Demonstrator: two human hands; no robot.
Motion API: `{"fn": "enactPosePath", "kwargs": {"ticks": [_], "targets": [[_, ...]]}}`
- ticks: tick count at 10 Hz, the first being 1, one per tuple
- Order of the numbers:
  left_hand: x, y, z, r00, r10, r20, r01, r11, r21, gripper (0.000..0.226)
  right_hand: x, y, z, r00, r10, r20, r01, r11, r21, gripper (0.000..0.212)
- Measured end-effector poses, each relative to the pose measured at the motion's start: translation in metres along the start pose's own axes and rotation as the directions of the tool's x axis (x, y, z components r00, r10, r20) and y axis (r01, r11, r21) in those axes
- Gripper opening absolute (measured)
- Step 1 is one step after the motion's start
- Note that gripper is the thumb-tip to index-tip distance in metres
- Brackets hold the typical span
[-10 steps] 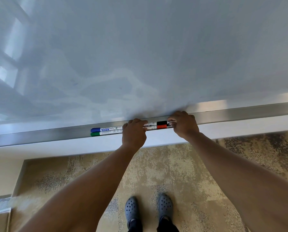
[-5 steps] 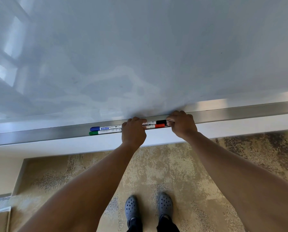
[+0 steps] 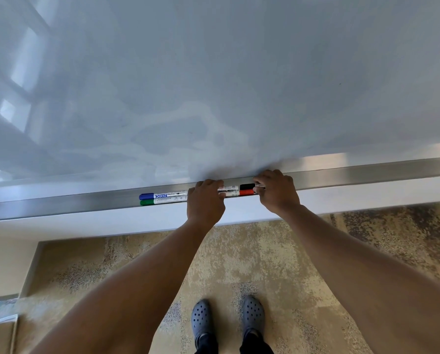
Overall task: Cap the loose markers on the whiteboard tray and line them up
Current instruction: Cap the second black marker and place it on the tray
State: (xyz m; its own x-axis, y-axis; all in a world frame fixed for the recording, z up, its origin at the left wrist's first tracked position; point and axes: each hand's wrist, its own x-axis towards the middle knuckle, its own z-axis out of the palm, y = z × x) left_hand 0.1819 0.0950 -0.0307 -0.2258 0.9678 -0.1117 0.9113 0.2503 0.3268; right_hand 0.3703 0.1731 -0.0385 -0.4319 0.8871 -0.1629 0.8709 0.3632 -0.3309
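Note:
Four capped markers lie end to end in two pairs in the metal tray (image 3: 60,204) under the whiteboard (image 3: 213,85). On the left are the blue marker (image 3: 162,195) and, in front of it, the green marker (image 3: 160,200). On the right are the black marker (image 3: 247,186) and the red marker (image 3: 246,192). My left hand (image 3: 205,200) sits between the pairs, its fingers curled over the black and red barrels and hiding the inner ends of all the markers. My right hand (image 3: 277,190) has its fingertips curled against the black and red caps.
A white ledge (image 3: 367,198) runs below the tray. Further down lies patterned beige carpet (image 3: 239,264) with my two blue clogs (image 3: 226,318) on it. A pale wall panel (image 3: 4,264) stands at the left.

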Motion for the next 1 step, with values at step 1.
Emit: {"fn": "enactPosePath", "kwargs": {"ticks": [1], "targets": [[-0.0016, 0.0043, -0.0033, 1.0, 0.003, -0.023, -0.004, 1.0, -0.031, 0.039, -0.0034, -0.0133, 0.0001, 1.0, -0.02, -0.024, 0.02, 1.0, -0.003, 0.031]]}}
